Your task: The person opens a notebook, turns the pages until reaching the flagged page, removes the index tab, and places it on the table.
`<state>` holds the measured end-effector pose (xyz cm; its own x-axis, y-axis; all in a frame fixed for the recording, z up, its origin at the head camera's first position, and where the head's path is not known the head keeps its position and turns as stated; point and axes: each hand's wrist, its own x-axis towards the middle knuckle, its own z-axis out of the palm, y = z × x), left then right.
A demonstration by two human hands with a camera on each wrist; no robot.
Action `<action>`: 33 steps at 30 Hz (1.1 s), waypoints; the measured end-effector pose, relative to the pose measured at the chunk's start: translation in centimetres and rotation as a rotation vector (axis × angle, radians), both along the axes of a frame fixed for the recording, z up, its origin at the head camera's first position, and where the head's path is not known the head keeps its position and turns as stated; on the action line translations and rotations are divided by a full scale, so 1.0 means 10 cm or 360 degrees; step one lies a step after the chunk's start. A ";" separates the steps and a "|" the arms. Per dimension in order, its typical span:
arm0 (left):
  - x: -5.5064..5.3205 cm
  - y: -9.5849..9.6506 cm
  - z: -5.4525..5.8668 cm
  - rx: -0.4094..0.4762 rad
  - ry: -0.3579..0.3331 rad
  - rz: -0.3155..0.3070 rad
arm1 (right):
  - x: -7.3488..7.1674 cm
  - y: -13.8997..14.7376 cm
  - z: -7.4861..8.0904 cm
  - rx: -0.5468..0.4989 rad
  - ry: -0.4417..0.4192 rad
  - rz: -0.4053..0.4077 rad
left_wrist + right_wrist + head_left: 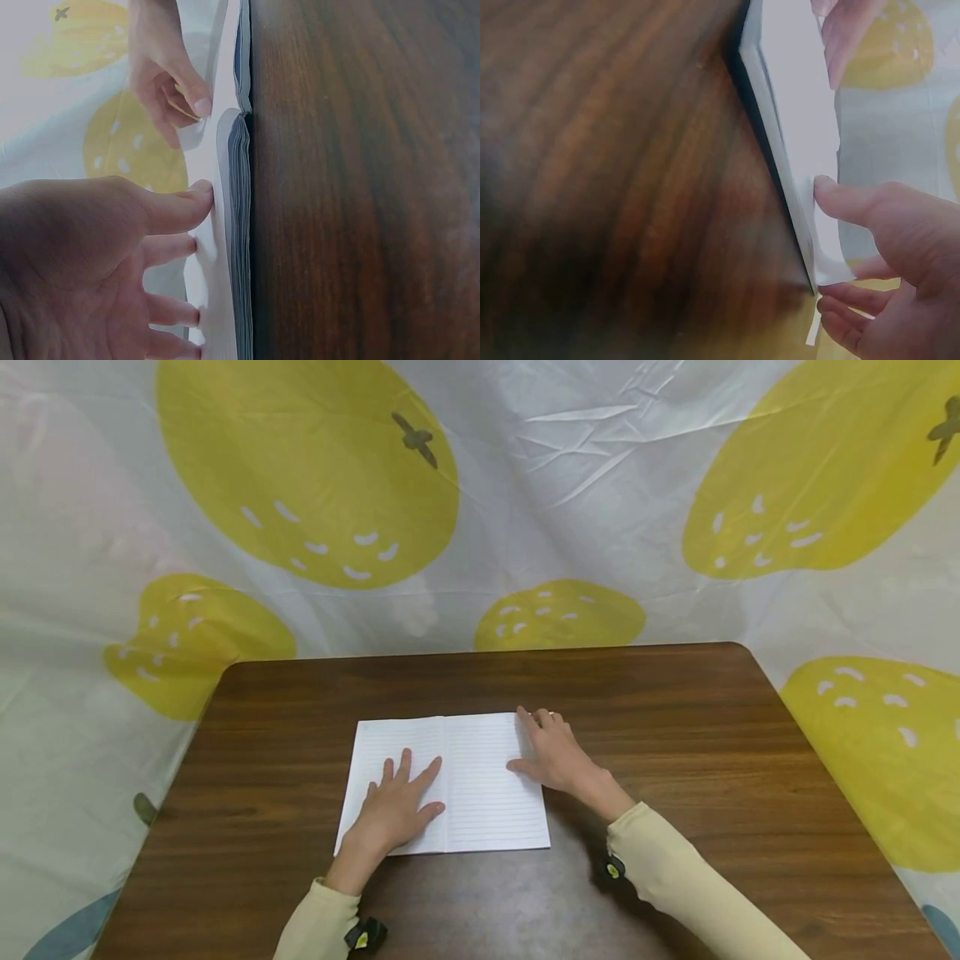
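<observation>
An open notebook [491, 810] with ruled white pages lies on the table. My left hand [393, 810] rests on its left page, fingers spread, thumb toward the centre fold. At the top right corner of the right page is my right hand [558, 752], its thumb on the paper and the other fingers around the corner and outer edge. In the right wrist view, a page corner [834, 268] curls up between the thumb and fingers of the right hand [900, 255]; the index fingertip is partly hidden. The left wrist view shows the left hand's fingertips [201, 187] touching the paper.
The brown wood-grain table [675, 727] extends around the notebook on all sides, with rounded far corners. Behind it hangs a pale curtain [465, 510] printed with large yellow fruit. A narrow white strip [812, 322] shows beyond the notebook's corner in the right wrist view.
</observation>
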<state>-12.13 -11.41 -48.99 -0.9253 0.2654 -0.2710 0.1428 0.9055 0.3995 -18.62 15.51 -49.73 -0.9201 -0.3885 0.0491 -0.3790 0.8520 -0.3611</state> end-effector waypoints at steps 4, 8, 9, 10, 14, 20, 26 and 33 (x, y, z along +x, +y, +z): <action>0.01 0.00 0.00 0.0000 0.0014 -0.0004 | 0.04 0.01 -0.03 -0.0122 0.0041 0.0016; 0.01 -0.01 0.01 -0.0005 0.0021 -0.0011 | 0.07 0.02 -0.04 -0.0203 0.0033 0.0013; 0.01 -0.01 0.02 -0.0006 0.0021 -0.0013 | 0.08 0.02 -0.05 -0.0211 0.0029 0.0013; 0.01 -0.01 0.02 -0.0005 0.0022 -0.0014 | 0.09 0.03 -0.05 -0.0220 0.0029 0.0011; 0.01 -0.01 0.01 0.0009 0.0025 -0.0010 | 0.13 0.05 -0.07 -0.0251 0.0028 0.0006; 0.01 -0.01 -0.02 0.0027 0.0033 0.0004 | 0.20 0.08 -0.07 -0.0401 0.0024 0.0039; 0.01 -0.02 -0.02 0.0032 0.0021 0.0003 | 0.23 0.11 -0.10 -0.0672 -0.0060 -0.0086; 0.01 -0.02 -0.05 0.0050 0.0024 0.0001 | 0.23 0.11 -0.10 -0.1045 -0.0434 -0.0288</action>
